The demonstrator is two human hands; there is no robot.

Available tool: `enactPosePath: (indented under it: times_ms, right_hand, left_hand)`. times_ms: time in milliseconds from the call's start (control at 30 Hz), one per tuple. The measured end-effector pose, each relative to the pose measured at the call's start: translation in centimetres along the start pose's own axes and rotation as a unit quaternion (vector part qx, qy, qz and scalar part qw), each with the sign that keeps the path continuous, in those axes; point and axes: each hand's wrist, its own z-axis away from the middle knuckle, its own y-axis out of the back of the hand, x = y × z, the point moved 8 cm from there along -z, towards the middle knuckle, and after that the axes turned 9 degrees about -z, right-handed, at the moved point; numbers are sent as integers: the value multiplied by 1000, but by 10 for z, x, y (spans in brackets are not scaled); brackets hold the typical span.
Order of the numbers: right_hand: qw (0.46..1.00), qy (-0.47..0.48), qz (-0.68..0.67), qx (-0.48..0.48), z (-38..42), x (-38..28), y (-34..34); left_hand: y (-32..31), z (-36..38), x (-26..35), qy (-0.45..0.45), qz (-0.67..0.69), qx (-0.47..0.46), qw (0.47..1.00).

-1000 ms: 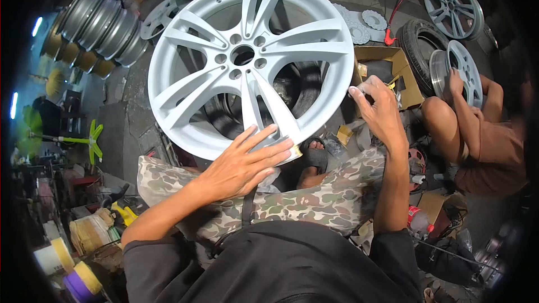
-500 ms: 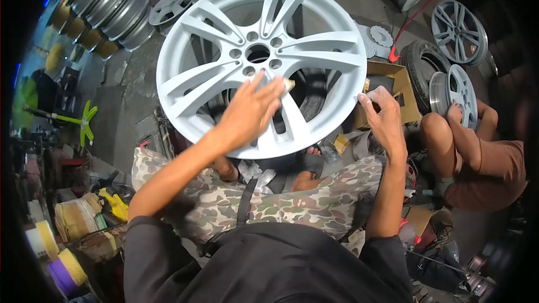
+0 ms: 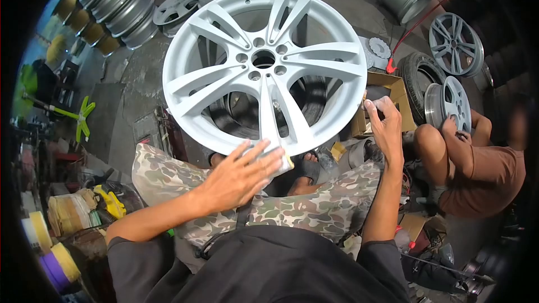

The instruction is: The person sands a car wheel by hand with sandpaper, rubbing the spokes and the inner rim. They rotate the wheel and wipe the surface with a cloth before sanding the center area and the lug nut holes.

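A large silver-white wheel rim (image 3: 323,56) with paired spokes is tilted in front of me, above dark tires. My left hand (image 3: 242,173) lies over the rim's near edge at the base of the lower spokes, fingers spread over a small pale pad (image 3: 286,164) with a yellowish edge, pressed under the fingers. At the rim's right edge is my right hand (image 3: 384,122), its thumb and index finger bent together near the lip; whether anything small is between them is hidden.
At the right a co-worker (image 3: 483,174) sits holding a smaller wheel (image 3: 457,104). Near them are a tire (image 3: 418,73), a cardboard box (image 3: 397,92) and another rim (image 3: 457,45). Stacked rims (image 3: 115,5) stand at the upper left, a green star-shaped stand (image 3: 84,118) below.
My left hand has moved down the spoke from near the hub to the rim's near edge, with the pad. The rim sits slightly lower in view. My right hand stays at the right edge.
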Motion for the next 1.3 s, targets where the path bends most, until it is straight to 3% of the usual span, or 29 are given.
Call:
enactPosePath:
  times_ms: [100, 233, 333, 400, 433, 500, 567, 633, 700, 767, 833, 933, 1033, 1167, 1200, 1300]
  right_hand:
    - [1000, 8, -6, -11, 2, -8, -5]
    - [999, 21, -15, 19, -4, -12, -4]
    - [995, 10, -64, 77, 0, -18, 4]
    - [993, 3, -101, 62, 0, -31, 0]
    - [990, -3, -136, 42, -2, -37, -6]
    - [983, 41, -177, -33, -12, -61, -26]
    - [945, -13, -312, -102, -18, -89, -53]
    - [920, -52, -334, -197, -23, -113, -72]
    - [909, -79, -347, -215, -31, -121, -81]
    - [924, -64, -276, -257, -45, -124, -90]
    - [947, -32, -241, -209, -71, -117, -87]
    - [993, 66, -80, -59, -130, -63, -70]
    - [977, 184, 104, 19, -158, -24, -66]
    - [963, 212, 161, -47, -166, 12, -98]
    - [969, 132, 193, -86, -167, 9, -105]
    - [962, 107, 223, -114, -181, 19, -118]
  left_hand:
    - [10, -9, -36, 22, -83, 43, 995]
    - [9, -53, -131, 158, -146, 2, 977]
    - [38, -74, -128, 122, -162, 74, 976]
    - [95, -75, -109, 108, -101, 238, 960]
    - [102, -77, -102, 113, -102, 240, 959]
    - [103, -90, -92, 94, 113, 169, 974]
    - [103, -102, -67, 57, 243, 164, 954]
    - [107, -107, -60, 38, 231, 179, 955]
    - [112, -108, -69, 54, 257, 206, 943]
    - [110, -108, -96, 99, 174, 183, 962]
    - [123, -92, -123, 172, 71, 196, 963]
    - [136, -48, -184, 271, 51, 235, 932]
    - [148, 21, -246, 370, 54, 307, 875]
    - [127, 97, -300, 442, 84, 302, 841]
    - [107, 109, -306, 464, 125, 264, 836]
    - [64, 123, -292, 492, 291, 174, 802]
